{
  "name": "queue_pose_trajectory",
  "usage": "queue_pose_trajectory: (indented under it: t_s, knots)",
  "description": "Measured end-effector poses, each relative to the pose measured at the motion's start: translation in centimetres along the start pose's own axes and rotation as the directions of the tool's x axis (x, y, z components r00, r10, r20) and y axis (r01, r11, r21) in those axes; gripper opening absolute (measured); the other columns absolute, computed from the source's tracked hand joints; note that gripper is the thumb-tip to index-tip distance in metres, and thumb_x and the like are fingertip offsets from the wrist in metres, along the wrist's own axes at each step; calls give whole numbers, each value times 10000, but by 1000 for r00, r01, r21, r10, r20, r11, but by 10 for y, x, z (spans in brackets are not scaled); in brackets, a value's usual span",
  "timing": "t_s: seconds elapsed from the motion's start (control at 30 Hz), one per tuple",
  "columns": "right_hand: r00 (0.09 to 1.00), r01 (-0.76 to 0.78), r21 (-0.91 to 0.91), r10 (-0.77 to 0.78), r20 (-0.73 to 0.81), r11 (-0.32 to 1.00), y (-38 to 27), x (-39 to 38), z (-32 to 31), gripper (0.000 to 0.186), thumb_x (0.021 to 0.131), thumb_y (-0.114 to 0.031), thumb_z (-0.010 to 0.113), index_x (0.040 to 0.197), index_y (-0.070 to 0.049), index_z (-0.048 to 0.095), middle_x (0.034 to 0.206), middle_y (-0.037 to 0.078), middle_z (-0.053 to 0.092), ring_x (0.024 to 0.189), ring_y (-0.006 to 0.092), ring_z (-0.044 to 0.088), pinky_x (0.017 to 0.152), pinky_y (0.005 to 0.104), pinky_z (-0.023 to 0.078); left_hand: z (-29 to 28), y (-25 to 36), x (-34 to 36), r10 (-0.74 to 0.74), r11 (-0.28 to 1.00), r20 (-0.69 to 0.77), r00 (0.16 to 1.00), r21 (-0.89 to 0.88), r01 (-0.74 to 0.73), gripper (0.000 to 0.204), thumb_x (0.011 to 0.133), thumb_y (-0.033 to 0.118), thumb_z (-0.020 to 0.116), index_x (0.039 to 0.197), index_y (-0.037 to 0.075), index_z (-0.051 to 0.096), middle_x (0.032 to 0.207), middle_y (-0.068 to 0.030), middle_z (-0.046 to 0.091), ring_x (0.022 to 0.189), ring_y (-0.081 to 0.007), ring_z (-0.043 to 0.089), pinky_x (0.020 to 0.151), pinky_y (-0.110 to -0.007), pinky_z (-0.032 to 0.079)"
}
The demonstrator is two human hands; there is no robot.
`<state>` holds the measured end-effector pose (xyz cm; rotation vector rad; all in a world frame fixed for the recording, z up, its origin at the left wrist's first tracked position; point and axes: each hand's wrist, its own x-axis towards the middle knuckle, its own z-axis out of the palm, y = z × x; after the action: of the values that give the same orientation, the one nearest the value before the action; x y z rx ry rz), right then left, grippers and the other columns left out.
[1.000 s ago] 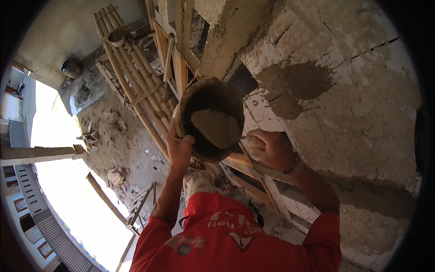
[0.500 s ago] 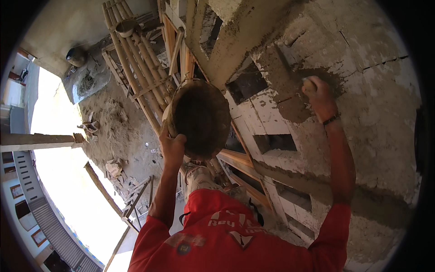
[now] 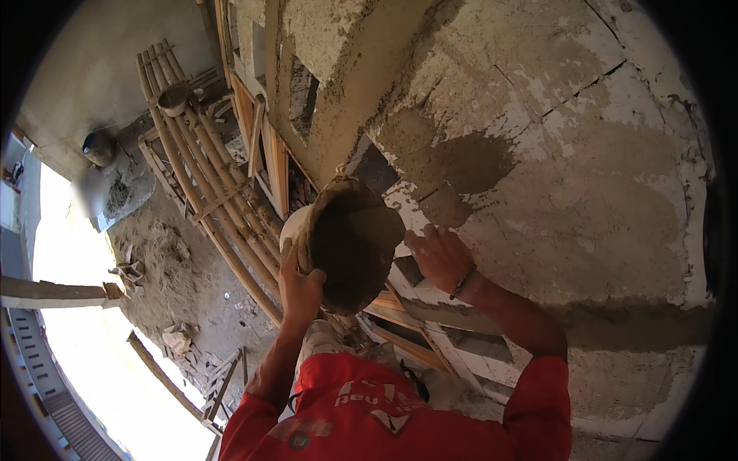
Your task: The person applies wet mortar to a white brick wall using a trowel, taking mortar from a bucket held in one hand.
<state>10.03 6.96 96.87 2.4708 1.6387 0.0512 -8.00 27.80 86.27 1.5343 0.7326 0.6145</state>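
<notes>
My left hand [image 3: 301, 290] grips the near left rim of a mortar-crusted bucket [image 3: 304, 234], its thumb over the edge. Grey wet mortar [image 3: 346, 265] lies inside. My right hand [image 3: 442, 257] is closed round a trowel, whose mortar-coated blade [image 3: 382, 227] reaches over the bucket's right rim; the fingers hide its handle. Right of the bucket rises a block wall [image 3: 584, 230], partly coated with mortar. A dark, wet-looking patch [image 3: 477, 163] shows on it, beyond my right hand.
A bamboo pole platform [image 3: 204, 173] stretches away at the left, with a second bowl-shaped container [image 3: 174, 100] on it. Below lie a sand heap [image 3: 157, 250] and a dark bucket [image 3: 98, 148]. Wooden frames [image 3: 270, 165] stand along the wall. Openings [image 3: 374, 170] break its blocks.
My right hand has come from the wall down and left to the bucket, bringing the trowel blade over its rim. The bucket is tilted differently in my left hand. The whole view has shifted.
</notes>
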Motion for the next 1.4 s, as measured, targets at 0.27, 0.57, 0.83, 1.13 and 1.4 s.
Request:
queue_pose_trajectory:
  t_s: [0.27,0.57,0.83,1.13,1.4]
  knots:
    - [974,-141,495,32,223,858,-5,-25,34,315,866,-204,656,1141,-50,644,920,213,703,843,387,708,769,468,581,37,24,1,96,995,100,990,-34,-93,641,666,28,628,1291,-107,572,1334,-288,611,1163,-389,634,1006,-388,479]
    - [994,-62,623,102,-28,780,17,-54,-100,306,872,-176,695,1127,-26,618,946,209,687,909,402,680,783,479,541,27,59,-6,-15,942,118,993,-331,54,565,682,-14,553,1241,-78,599,1020,-78,668,903,-172,603,833,-277,501]
    - [999,-52,719,40,34,693,54,-79,-229,372,851,-197,790,1125,2,636,774,114,606,671,221,603,651,355,492,11,62,-12,-67,950,18,998,-305,69,553,697,-35,546,1246,-68,602,935,-33,636,800,-111,567,693,-237,473]
    - [645,-502,522,700,-305,690,125,-124,-284,389,965,-321,677,1212,-22,658,865,77,665,738,195,629,684,367,516,-2,59,-20,-84,974,-10,996,-212,80,574,670,-46,533,1239,-63,612,1020,-76,685,877,-173,625,795,-279,513]
    - [980,-101,216,134,-149,971,77,-118,-151,327,931,-263,653,1177,-50,631,888,145,637,768,324,662,684,452,537,29,80,-26,60,968,61,996,-246,-43,596,652,-12,542,1241,-62,612,1077,-88,664,961,-194,609,884,-286,484]
